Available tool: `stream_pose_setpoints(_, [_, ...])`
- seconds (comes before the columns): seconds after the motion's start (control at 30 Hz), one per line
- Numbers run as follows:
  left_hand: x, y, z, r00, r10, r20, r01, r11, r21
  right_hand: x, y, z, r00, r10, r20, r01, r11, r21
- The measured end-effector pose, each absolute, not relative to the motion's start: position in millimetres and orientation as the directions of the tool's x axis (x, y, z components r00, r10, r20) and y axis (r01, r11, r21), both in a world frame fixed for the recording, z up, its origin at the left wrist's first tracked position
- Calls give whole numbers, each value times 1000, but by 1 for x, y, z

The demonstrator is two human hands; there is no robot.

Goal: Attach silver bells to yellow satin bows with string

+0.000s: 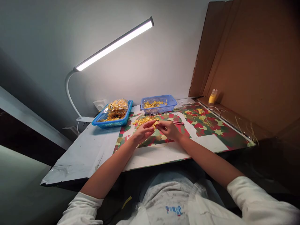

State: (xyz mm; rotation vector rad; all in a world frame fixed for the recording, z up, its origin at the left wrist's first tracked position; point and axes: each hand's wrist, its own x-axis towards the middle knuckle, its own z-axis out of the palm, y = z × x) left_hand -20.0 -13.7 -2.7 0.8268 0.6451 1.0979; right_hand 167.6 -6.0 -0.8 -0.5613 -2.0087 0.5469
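Observation:
Over the middle of the table, my left hand [143, 132] and my right hand [169, 129] meet with fingertips pinched on a small yellow ribbon-like piece [154, 124]. The fingers cover most of it, so its exact kind is unclear. A thin pale strand [161, 146] loops on the table below the hands. Just behind my left hand lies a heap of similar yellow pieces [140, 120]. A slim pink-red tool [178, 123], perhaps a cutter, rests beyond my right hand.
A blue basket [110, 125] at the left holds yellow bits and a clear bag. Behind the hands stands a periwinkle basket [161, 109] with yellow pieces. Yellow strands [203, 117] lie right, near a small bottle [212, 97] and cardboard wall [248, 62]. A lit lamp [114, 45] hangs above.

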Motion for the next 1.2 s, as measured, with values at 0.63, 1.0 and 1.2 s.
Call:
stream_pose_setpoints(0.63, [-21,-13,1,317,948,-10,-516,181,837,167,-6,-1,-428,641,638,172,750,-639])
stream_pose_setpoints(1.0, [-18,-15,3,317,948,-15,-537,192,821,167,-8,1,-434,633,641,160,754,-637])
stream_pose_setpoints(1.2, [-19,-15,2,323,946,-13,-534,193,823,167,-6,-2,-432,636,639,171,754,-635])
